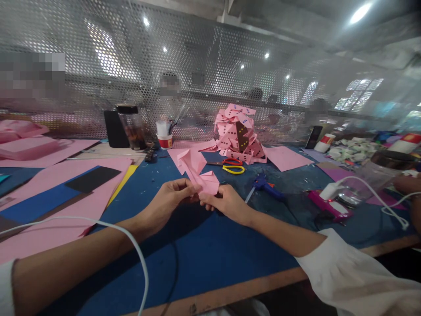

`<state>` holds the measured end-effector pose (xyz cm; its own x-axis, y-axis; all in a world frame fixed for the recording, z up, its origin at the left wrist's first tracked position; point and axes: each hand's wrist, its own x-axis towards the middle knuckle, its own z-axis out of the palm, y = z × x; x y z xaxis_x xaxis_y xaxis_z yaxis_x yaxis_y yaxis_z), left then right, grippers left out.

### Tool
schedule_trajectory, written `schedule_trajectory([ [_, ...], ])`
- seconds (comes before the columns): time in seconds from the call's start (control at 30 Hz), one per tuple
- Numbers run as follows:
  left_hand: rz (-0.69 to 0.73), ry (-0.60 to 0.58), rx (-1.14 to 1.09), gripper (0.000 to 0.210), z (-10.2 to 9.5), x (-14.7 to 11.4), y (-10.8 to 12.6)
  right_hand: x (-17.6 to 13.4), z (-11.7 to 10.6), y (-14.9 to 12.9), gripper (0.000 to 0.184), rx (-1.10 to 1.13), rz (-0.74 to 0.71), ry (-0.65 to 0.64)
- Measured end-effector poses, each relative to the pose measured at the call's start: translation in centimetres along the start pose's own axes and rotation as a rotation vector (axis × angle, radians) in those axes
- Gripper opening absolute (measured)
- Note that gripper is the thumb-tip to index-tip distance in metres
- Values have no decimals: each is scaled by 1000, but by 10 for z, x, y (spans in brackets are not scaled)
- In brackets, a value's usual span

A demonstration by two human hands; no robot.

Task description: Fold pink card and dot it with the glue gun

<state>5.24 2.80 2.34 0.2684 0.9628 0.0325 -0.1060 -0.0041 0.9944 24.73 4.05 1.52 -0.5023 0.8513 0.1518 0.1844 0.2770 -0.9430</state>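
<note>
A folded piece of pink paper (201, 177) is held up over the blue tabletop, creased and flaring out at its upper and right ends. My left hand (179, 192) pinches its lower left edge between thumb and fingers. On the lower right, my right hand (226, 202) grips the same paper, thumb in front and fingers curled behind. Just beyond lie scissors (234, 166) with red and yellow handles. To the right of my right hand rests a blue glue gun (266, 186). Farther back stands a pile of folded pink papers with dots (238, 134).
Pink sheets (118, 175) with blue and black strips (94, 179) cover the left side. A lidded jar (130, 127) and a red-and-white cup (165, 141) stand against the perforated metal screen (197, 57). A pink power strip (330, 206), white cables and another person's hand (408, 186) are at right.
</note>
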Motion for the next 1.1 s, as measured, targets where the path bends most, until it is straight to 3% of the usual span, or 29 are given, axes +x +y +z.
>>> schedule_trajectory([
  [0.4, 33, 13, 75, 32, -2, 1, -2, 3, 0, 4, 45, 8, 15, 32],
  [0.87, 50, 33, 72, 31, -4, 4, -2, 3, -1, 6, 68, 106, -20, -27],
  [1.1, 39, 55, 47, 30, 0, 1, 1, 3, -1, 6, 58, 52, -7, -15],
])
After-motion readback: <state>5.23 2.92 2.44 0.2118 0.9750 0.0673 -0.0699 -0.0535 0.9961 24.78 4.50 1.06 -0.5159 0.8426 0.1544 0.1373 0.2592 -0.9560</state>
